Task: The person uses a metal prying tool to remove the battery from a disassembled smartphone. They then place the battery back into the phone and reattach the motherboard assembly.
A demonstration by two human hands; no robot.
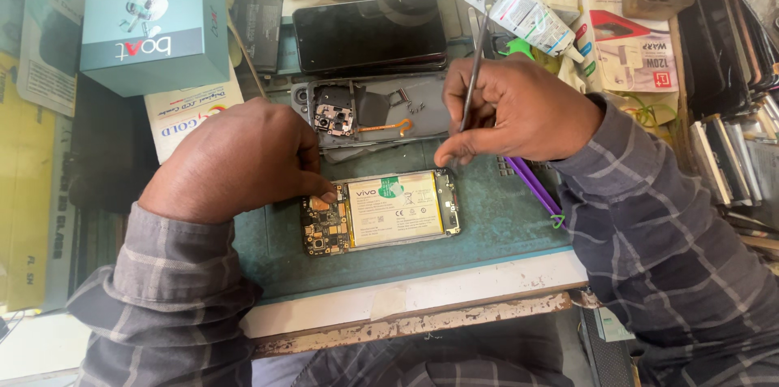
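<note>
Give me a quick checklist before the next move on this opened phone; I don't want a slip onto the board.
1. Phone lying flat on the mat: ok.
2. Left hand steadying the phone at its board end: ok, fingertips touch it.
3. Right hand gripping the tweezers: ok.
4. Tweezer tip on the intended spot: cannot tell, fingers hide it.
5. Battery uncovered and undamaged: ok, looks flat.
6. Loose screws kept aside: ok, some lie in the back cover, apart from the phone.

two hands (243,161), one opened phone (381,212), one teal box (154,26), one tube (531,18)
</note>
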